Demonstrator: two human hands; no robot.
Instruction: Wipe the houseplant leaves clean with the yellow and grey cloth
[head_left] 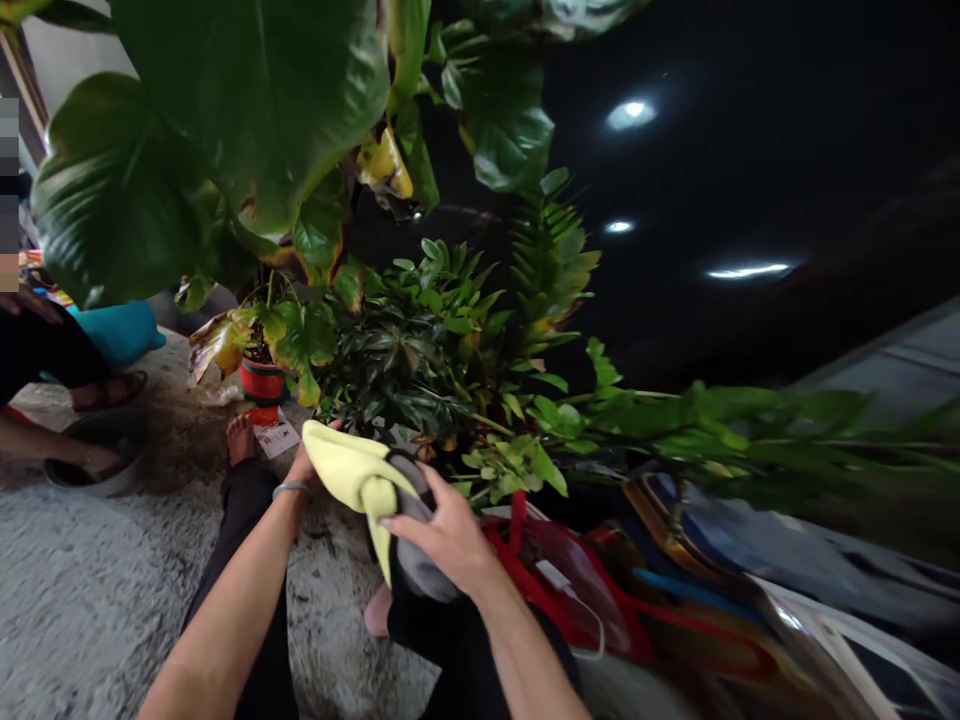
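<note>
A folded cloth [345, 470], pale yellow on one side and grey on the other with a dark edge, is held up in front of me between both hands. My right hand [450, 530] grips its grey right part, thumb in front and fingers over the top. My left hand [302, 468], with a grey band on the wrist, holds the yellow end from behind. Most of the left fingers are hidden by the cloth. Below it are my dark-trousered legs and a bare foot [240, 438].
Leafy plants [420, 340] crowd the front, one in a red pot [262, 381]. A printed card [276, 436] lies near my foot. On the left, another person's hand [97, 460] reaches into a dark basin [112, 488]. A red bag [570, 560] with a white cable is on the right.
</note>
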